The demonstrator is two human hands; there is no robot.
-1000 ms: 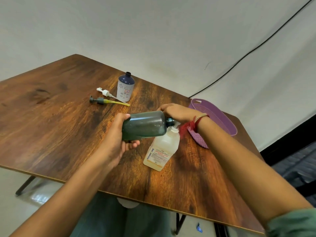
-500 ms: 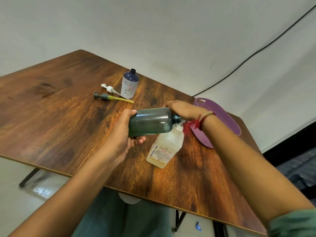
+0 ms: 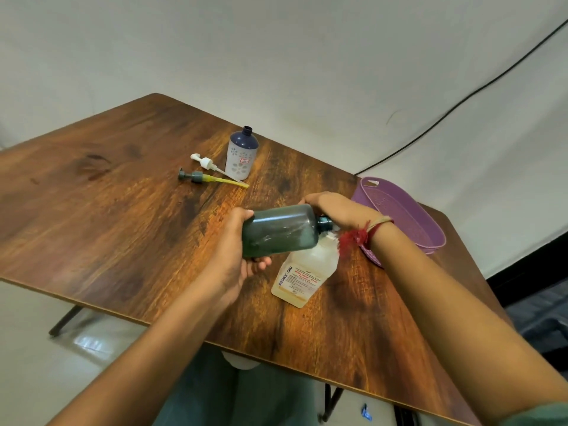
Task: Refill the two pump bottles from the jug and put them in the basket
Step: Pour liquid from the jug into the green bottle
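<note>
Between my hands, above the table, the green bottle lies on its side.
My left hand grips its base, thumb on top and fingers curled underneath, neck pointing to my right hand. That hand is cupped over the top of the jug, which stands just below the bottle; I cannot tell what its fingers hold. The purple basket sits just beyond my right wrist. Well past my left hand stands the blue-white bottle, uncapped, with the white pump and grey pump lying beside it.
</note>
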